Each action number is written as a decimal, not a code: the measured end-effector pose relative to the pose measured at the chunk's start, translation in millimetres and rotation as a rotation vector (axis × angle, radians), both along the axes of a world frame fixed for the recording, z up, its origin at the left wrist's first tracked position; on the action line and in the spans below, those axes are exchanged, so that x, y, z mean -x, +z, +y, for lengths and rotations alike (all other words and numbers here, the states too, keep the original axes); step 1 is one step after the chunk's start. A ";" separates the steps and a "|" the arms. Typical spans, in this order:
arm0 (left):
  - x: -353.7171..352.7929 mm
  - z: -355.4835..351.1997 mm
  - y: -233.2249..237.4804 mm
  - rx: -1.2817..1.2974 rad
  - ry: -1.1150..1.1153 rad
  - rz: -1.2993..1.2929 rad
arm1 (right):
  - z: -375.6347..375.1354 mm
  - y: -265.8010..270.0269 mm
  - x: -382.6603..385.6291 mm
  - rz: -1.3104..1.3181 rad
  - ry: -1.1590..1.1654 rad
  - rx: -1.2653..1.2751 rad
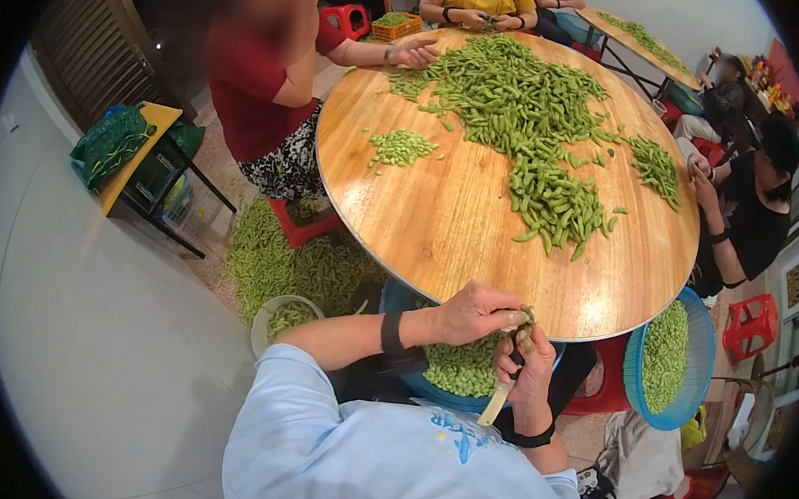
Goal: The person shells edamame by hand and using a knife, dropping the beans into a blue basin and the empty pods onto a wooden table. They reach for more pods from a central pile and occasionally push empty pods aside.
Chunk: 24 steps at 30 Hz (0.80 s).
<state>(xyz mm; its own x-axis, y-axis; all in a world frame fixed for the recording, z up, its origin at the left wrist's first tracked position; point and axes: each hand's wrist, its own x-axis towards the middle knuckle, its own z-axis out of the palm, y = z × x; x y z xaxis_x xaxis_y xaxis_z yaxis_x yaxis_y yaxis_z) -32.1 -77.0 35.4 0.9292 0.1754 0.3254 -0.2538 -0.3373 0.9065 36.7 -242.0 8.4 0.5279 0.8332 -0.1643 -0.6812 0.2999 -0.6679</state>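
My left hand (482, 313) is closed, thumb and fingertips pinching a green soybean pod (529, 316) at the table's near edge. Right against it, my right hand (531, 363) is wrapped round a small tool (495, 404). A flat cream-coloured piece of the tool sticks out below the fist, and a dark part shows near the fingers; the rest is hidden. Under both hands, a blue basin (476, 403) in my lap holds shelled green beans (461, 366). Ahead on the round wooden table (418, 241) lies a large heap of pods (516, 93), its near end (560, 204) reaching toward me.
A small pile of shelled beans (402, 148) lies on the table's left. A blue basket (703, 356) of beans stands at right. Empty pods (299, 262) cover the floor at left beside a white bucket (264, 328). Other people (745, 213) sit around the table.
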 end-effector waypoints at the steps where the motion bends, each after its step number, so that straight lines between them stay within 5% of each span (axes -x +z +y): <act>1: -0.6 0.1 -0.7 0.003 0.003 0.001 | -0.8 -2.6 -1.8 0.001 0.003 0.003; 3: -1.2 1.6 -2.2 0.483 -0.118 0.305 | -2.6 -6.6 -4.7 -0.074 0.006 0.019; 9: 2.2 -17.8 -5.8 0.181 0.070 0.125 | -3.2 -1.3 2.8 -0.435 -0.096 0.175; 13: 1.1 -24.1 -13.8 0.209 0.048 0.224 | -4.2 -4.0 8.2 -0.766 -0.175 0.242; 18: 4.5 -21.6 -26.2 -0.183 -0.043 0.133 | -19.5 4.1 -2.0 -0.612 -0.088 0.250; 21: 14.4 -21.4 -15.9 -0.272 -0.178 0.353 | -34.7 8.3 -12.0 -0.486 -0.021 0.233; 24: 19.8 -32.3 4.0 -0.125 -0.120 0.176 | -36.2 4.3 -11.8 -0.396 -0.003 0.228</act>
